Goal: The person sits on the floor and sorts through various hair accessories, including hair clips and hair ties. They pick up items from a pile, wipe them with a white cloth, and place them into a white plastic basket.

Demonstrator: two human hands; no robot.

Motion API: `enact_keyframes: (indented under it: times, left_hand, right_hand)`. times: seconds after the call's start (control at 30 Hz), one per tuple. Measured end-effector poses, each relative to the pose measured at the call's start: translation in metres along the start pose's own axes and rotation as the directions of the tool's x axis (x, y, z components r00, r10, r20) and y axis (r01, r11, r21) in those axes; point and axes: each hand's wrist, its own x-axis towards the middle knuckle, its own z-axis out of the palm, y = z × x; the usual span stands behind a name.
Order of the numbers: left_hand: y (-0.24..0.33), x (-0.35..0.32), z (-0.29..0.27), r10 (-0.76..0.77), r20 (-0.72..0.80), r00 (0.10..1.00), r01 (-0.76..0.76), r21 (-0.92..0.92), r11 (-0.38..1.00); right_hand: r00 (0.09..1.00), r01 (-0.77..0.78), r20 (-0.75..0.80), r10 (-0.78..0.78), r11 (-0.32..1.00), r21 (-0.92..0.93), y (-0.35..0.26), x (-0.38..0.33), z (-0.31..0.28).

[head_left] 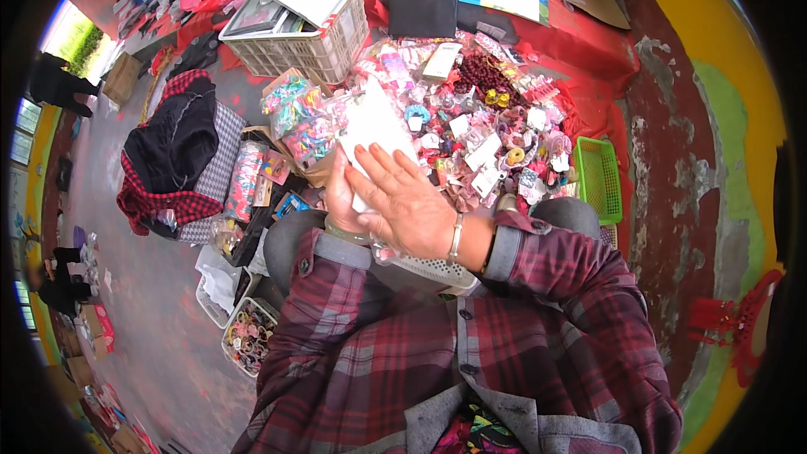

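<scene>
Between my two hands is a white flat sheet-like thing (376, 124), overexposed, so I cannot tell whether it is card, paper or a plastic bag. My left hand (340, 195) grips its lower left side, partly hidden by the right. On top, my right hand (410, 208) lies flat across its lower part, fingers stretched out. Just beyond and to the right spreads a heap of small hair accessories (471, 139), many on white cards or in clear wrapping. Below my hands, a white perforated basket (433, 271) sits at my lap, mostly covered.
A beige crate (336, 42) holding flat boxes stands at the back, beside a black flat case (423, 2). To the right is a green basket (598, 181). At left are clothes on a checked box (220, 151) and a small basket of hair ties (250, 338).
</scene>
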Motion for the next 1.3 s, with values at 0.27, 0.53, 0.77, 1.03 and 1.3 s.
enact_keyframes:
  times: [0.27,0.53,0.77,1.03,1.3]
  left_hand:
    - [-0.021,0.004,0.019,0.015,-0.266,0.964,0.026,0.148,0.989]
    - [0.010,0.011,0.039,0.234,-0.249,0.940,-0.179,0.225,0.958]
    - [-0.008,0.012,0.003,0.211,-0.380,0.901,-0.115,0.259,0.959]
    - [0.020,0.010,-0.015,0.214,-0.364,0.906,-0.133,0.234,0.963]
    - [0.017,0.014,0.001,0.121,-0.444,0.888,-0.080,0.110,0.991]
  right_hand:
    - [0.980,-0.091,-0.177,0.093,0.996,0.022,0.040,0.066,-0.027]
    - [0.991,0.100,0.088,-0.103,0.994,0.039,-0.011,-0.038,0.006]
    - [0.996,0.059,-0.065,-0.068,0.989,-0.137,0.051,0.027,0.004]
    - [0.766,-0.442,0.067,0.639,0.447,0.777,0.094,0.037,-0.027]
    - [0.939,0.343,-0.014,-0.344,0.937,-0.066,0.023,-0.019,-0.015]
